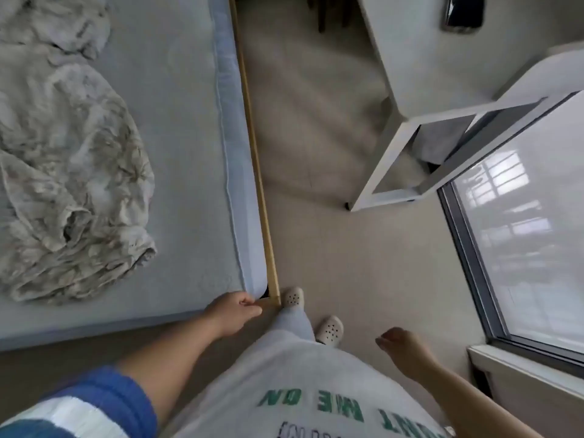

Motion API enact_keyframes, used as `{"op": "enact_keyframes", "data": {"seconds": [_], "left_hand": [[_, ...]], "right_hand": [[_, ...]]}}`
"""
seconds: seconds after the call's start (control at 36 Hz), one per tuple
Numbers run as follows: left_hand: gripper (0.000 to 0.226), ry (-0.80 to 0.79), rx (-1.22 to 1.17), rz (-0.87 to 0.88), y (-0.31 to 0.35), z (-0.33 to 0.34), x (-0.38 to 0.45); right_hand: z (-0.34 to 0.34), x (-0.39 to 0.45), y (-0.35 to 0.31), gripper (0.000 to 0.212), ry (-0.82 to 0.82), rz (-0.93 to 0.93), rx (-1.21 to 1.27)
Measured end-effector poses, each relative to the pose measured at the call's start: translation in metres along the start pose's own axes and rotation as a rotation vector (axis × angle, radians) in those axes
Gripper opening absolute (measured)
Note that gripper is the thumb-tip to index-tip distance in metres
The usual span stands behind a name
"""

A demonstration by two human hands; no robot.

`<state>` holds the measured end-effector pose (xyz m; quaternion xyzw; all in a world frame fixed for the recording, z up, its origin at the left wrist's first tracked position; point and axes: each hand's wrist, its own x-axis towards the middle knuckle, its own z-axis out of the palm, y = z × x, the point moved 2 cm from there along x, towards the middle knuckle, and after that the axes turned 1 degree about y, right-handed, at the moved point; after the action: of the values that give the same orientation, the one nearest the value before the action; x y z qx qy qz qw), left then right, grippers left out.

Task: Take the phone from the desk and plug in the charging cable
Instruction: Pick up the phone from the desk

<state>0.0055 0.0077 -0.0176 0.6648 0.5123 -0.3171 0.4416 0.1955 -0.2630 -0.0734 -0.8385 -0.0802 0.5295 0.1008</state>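
Bedding (63, 159) crumpled in a heap on the far left of the bed (189, 153), pushed aside and no part of the job. Left hand (232, 312) hanging low beside the bed's near corner, fingers curled loosely inward and gripping nothing, thumb close against the forefinger; arm stretched down and forward from a blue-and-white sleeve (94, 406), relaxed as in mid-stride. Feet in pale perforated clogs (330, 330) on the floor (316, 137) of the aisle between bed and bench, one ahead of the other, likely walking toward the far end. Right hand (403, 346) also low and empty, fingers partly bent and slack, wrist dropped, forearm angled down from the lower right. White bench (420, 67) ahead on the right, well apart from both hands, its open frame end nearest. Phone (463, 14) lying flat, dark and face up, on the bench's far part near the top edge of view, probably left there for easy reach from a seat. Window (531, 232) along the right wall. No charging cable to be seen. Task judged barely begun: approach first, grasp after
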Motion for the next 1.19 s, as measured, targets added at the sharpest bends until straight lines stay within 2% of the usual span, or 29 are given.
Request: {"op": "enact_keyframes", "data": {"seconds": [0.11,0.22,0.31,0.39,0.5,0.67,0.75,0.83,1.0,1.19], "left_hand": [[0.030,0.027,-0.014,-0.047,-0.003,-0.019,0.012],[0.014,0.027,-0.044,-0.065,0.002,-0.040,0.028],[0.027,0.027,-0.068,-0.078,0.010,-0.060,0.050],[0.034,0.030,-0.096,-0.081,0.027,-0.089,0.072],[0.025,0.072,-0.079,-0.068,0.057,-0.150,0.100],[0.038,0.091,0.006,-0.020,0.110,-0.246,0.137],[0.037,0.113,-0.010,-0.013,0.136,-0.282,0.157],[0.035,0.119,-0.028,-0.022,0.159,-0.302,0.175],[0.049,0.084,0.021,-0.073,0.207,-0.333,0.207],[0.045,0.098,0.029,-0.063,0.274,-0.386,0.242]], "right_hand": [[-0.027,0.016,-0.020,0.022,-0.016,0.026,-0.147],[-0.066,0.033,-0.061,0.026,0.038,0.043,-0.232],[-0.095,0.049,-0.103,0.035,0.089,0.018,-0.297],[-0.119,0.067,-0.147,0.033,0.109,0.010,-0.324],[-0.147,0.087,-0.213,0.037,0.107,0.008,-0.294],[-0.178,0.117,-0.312,0.041,0.089,-0.094,-0.244],[-0.190,0.132,-0.353,0.040,0.071,-0.133,-0.231],[-0.205,0.153,-0.387,0.035,0.051,-0.151,-0.221],[-0.244,0.198,-0.444,0.034,-0.005,-0.200,-0.189],[-0.313,0.219,-0.502,0.025,0.023,-0.284,-0.043]]}}
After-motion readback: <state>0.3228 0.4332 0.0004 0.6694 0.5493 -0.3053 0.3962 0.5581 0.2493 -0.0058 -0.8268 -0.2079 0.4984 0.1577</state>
